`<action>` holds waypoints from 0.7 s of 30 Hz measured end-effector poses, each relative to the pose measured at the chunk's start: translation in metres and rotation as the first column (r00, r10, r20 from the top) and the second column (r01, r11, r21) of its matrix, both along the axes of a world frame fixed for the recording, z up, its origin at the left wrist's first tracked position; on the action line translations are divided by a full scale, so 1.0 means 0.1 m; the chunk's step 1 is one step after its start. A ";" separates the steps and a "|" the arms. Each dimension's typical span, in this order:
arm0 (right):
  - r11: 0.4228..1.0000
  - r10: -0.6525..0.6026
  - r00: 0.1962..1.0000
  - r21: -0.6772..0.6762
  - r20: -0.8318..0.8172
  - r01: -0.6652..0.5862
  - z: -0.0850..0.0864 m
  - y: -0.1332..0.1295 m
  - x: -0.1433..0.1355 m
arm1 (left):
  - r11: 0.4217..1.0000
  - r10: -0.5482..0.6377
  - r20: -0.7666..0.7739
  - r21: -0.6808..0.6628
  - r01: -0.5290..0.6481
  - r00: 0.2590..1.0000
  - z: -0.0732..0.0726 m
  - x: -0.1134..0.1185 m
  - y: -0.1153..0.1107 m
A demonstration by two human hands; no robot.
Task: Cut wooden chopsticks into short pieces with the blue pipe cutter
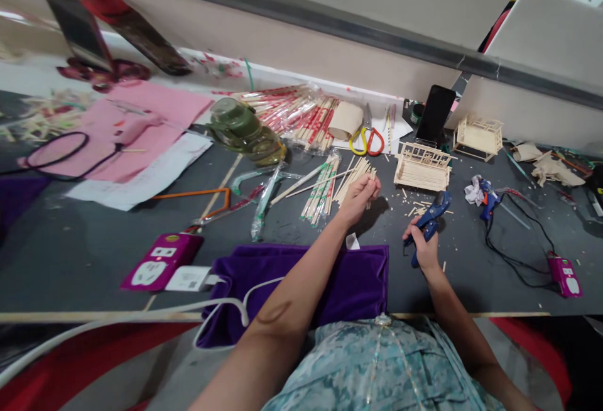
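Note:
My left hand (362, 197) is closed around a few short wooden sticks whose ends poke out above the fingers. Beside it lie loose chopsticks (349, 180) and green-marked wrapped chopsticks (321, 192). In my right hand (424, 244) is a blue cutter (434, 211), its head pointing up and to the right. Short cut stick pieces (419, 208) are scattered above and left of the cutter. Just beyond them stands a small stick-built model (423, 169) with a railing; a second model (478, 137) sits farther back to the right.
A purple cloth (360, 279) lies at the front edge. Behind are a green bottle (245, 131), scissors (366, 139) and a phone (436, 115). To the right are a blue glue gun (490, 202) and a power socket (565, 276); a pink glue gun (134, 127) is left.

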State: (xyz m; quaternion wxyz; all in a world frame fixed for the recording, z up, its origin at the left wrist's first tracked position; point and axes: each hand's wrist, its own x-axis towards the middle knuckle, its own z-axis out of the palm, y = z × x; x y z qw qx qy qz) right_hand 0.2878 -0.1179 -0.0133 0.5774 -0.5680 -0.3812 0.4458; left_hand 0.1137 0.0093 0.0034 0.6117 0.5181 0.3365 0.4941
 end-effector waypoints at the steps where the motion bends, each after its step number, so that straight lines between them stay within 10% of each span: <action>1: 1.000 0.011 1.000 -0.012 0.016 -0.011 0.02 -0.01 0.01 | 1.000 -0.013 -0.012 -0.022 0.013 1.000 0.04 -0.01 0.00; 5: 0.985 0.169 0.937 -0.091 0.305 -0.148 0.15 -0.06 0.09 | 0.985 -0.152 -0.126 -0.103 0.139 0.980 0.21 -0.12 -0.10; 10: 0.976 0.204 0.647 -0.099 0.734 -0.196 0.34 -0.07 0.11 | 0.962 -0.264 -0.225 -0.127 0.241 0.938 0.36 -0.26 -0.30; 21: 0.969 0.224 0.375 -0.166 0.900 -0.181 0.60 -0.05 0.01 | 0.935 -0.354 -0.276 -0.111 0.336 0.894 0.27 -0.35 -0.44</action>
